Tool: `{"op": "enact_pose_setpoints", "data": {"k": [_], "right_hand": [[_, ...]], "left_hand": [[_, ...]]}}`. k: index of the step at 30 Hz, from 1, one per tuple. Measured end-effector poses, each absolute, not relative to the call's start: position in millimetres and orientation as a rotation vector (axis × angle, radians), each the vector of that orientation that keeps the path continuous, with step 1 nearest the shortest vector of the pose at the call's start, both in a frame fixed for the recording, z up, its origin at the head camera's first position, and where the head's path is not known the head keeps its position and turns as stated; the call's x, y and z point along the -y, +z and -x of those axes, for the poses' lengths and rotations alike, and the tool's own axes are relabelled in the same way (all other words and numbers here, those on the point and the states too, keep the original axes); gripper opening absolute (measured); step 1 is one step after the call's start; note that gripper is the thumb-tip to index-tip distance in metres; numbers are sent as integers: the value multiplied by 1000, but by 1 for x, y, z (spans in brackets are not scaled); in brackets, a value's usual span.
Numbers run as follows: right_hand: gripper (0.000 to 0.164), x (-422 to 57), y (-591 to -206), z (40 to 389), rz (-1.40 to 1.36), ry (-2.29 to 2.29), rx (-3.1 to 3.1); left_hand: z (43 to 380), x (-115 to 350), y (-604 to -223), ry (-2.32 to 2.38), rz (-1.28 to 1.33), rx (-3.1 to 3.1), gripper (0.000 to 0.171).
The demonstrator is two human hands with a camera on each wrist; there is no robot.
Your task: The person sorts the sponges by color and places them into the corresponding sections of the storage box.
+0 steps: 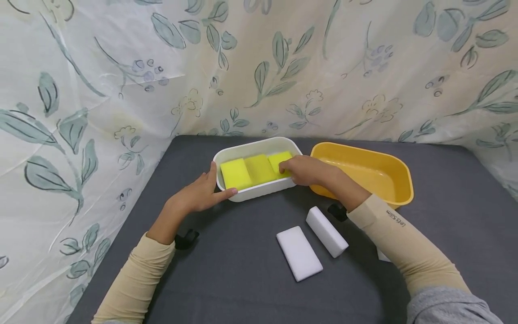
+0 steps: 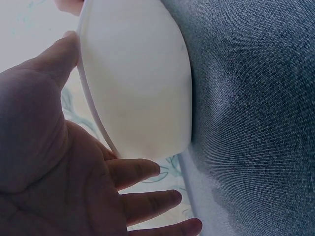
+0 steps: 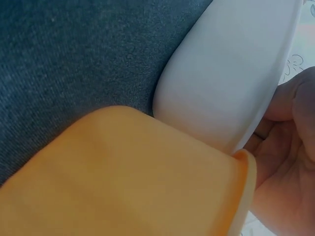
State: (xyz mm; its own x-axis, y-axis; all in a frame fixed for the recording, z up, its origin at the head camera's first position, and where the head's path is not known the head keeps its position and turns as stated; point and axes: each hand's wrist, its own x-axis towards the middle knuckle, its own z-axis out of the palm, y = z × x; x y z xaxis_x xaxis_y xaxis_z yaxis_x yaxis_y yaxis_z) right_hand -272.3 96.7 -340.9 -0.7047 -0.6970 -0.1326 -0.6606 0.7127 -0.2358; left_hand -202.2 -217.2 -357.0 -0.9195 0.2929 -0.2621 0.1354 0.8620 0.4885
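Observation:
A white tray (image 1: 263, 192) holds three yellow sponges in a row: a left one (image 1: 236, 174), a middle one (image 1: 260, 169) and a right one (image 1: 279, 158). My left hand (image 1: 201, 192) steadies the tray's left end, thumb on the near rim; in the left wrist view its other fingers (image 2: 150, 204) are spread and fairly straight. Over the tray's right end, my right hand (image 1: 303, 170) has its curled fingers on the right yellow sponge. The right wrist view shows that hand (image 3: 285, 157) beyond the rims, its fingertips hidden.
Right of the white tray stands a yellow tray (image 1: 398, 180), partly behind my right forearm. Two white sponge blocks, one lying flat (image 1: 299, 253) and one on its edge (image 1: 327, 231), are nearer on the grey cloth (image 1: 226, 270). Another white piece (image 1: 382, 256) shows beside the right sleeve.

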Motion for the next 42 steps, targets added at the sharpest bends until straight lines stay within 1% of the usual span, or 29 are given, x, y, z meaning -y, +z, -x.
{"op": "enact_pose_setpoints", "data": {"k": [6,11,13,17,22,25,29,35,39,42], "right_hand": [[38,-101,-341,262,1122,-243,-2701],[37,-104,-334,240,1178,-222,-2705],[39,-108,-332,230,1210,-212,-2712],[46,-127,-329,208,1284,-164,-2746],[45,-162,-324,183,1331,-157,-2795],[45,-184,-319,170,1275,-188,-2831],[45,-219,-317,156,1135,-232,-2901],[43,-268,-325,146,892,-219,-2981],[35,-289,-332,144,829,-196,-3002],[26,-298,-335,146,855,-201,-3002]], "left_hand": [[201,216,-357,688,-330,-2698,118],[201,216,-357,676,-305,-2701,119],[201,216,-357,673,-300,-2706,119],[202,215,-358,669,-316,-2708,119],[203,216,-360,654,-320,-2706,120],[203,217,-361,653,-313,-2710,120],[202,216,-361,668,-330,-2717,120],[196,215,-362,695,-363,-2721,119],[193,215,-363,704,-373,-2727,118],[191,215,-365,725,-381,-2729,117]]}}
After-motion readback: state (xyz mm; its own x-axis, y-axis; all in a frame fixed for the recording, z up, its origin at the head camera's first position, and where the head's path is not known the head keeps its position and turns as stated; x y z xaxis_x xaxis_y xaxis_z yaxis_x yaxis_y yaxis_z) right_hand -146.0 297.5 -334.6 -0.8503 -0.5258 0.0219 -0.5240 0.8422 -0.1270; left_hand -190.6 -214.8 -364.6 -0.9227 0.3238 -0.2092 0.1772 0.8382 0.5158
